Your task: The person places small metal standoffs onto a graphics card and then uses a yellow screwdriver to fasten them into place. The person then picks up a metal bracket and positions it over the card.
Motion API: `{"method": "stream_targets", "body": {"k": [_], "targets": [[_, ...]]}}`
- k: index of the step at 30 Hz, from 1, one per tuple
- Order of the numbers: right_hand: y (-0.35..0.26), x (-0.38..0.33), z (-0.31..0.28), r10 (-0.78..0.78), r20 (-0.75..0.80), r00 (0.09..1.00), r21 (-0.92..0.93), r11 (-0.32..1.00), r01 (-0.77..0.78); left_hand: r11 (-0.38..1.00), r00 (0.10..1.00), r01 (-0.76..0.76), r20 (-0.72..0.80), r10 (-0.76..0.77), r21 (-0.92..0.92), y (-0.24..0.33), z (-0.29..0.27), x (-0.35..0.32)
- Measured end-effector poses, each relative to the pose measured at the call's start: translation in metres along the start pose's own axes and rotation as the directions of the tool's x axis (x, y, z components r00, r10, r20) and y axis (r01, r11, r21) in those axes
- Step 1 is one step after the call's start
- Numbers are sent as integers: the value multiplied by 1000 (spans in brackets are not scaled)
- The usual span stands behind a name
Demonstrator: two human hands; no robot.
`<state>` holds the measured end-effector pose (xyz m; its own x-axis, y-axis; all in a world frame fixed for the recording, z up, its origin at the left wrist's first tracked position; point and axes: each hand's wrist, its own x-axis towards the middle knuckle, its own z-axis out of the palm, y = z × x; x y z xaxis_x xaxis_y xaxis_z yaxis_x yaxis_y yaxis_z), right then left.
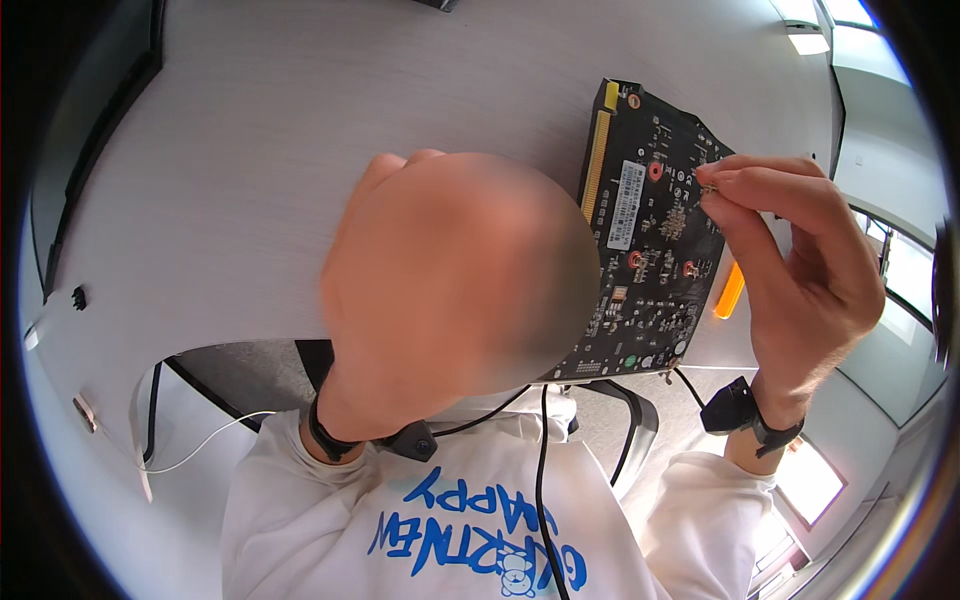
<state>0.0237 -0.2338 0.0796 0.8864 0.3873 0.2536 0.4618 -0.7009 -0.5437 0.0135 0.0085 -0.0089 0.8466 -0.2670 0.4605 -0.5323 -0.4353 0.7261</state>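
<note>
A black graphics card (665,225), its circuit side up, lies at the table's right front, tilted, with a gold edge connector along its left side. Red-ringed mounting points and a white label show on its back. My right hand (800,230) is over the card's right edge, thumb and fingertips pinching a small brass-coloured metal piece, too small to name surely. My left hand (420,270) is raised close to the camera, left of the card, and looms large. A round blur covers most of it, so its fingers and anything in them are hidden.
An orange stick-like thing (730,290) lies partly under the card's right edge. A black monitor (110,120) stands at the far left, and a tiny black part (79,297) lies on the grey table (250,120). Black cables (543,480) run down in front of me.
</note>
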Motion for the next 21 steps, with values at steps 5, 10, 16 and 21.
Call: {"method": "stream_targets", "body": {"k": [5,10,16,21], "targets": [[-7,6,4,14,41,999,-185,983,-7,997,999,47,3,-47,-58,0,1,1],[-6,14,7,-56,83,995,-300,951,78,995,999,44,-24,-46,-88,0,2,1],[-3,18,11,-89,84,992,-321,941,112,994,999,37,-8,-38,-106,-3,-1,-1],[-3,19,13,-71,100,992,-326,940,100,994,1000,21,-17,-23,-108,-3,-2,-1]]}}
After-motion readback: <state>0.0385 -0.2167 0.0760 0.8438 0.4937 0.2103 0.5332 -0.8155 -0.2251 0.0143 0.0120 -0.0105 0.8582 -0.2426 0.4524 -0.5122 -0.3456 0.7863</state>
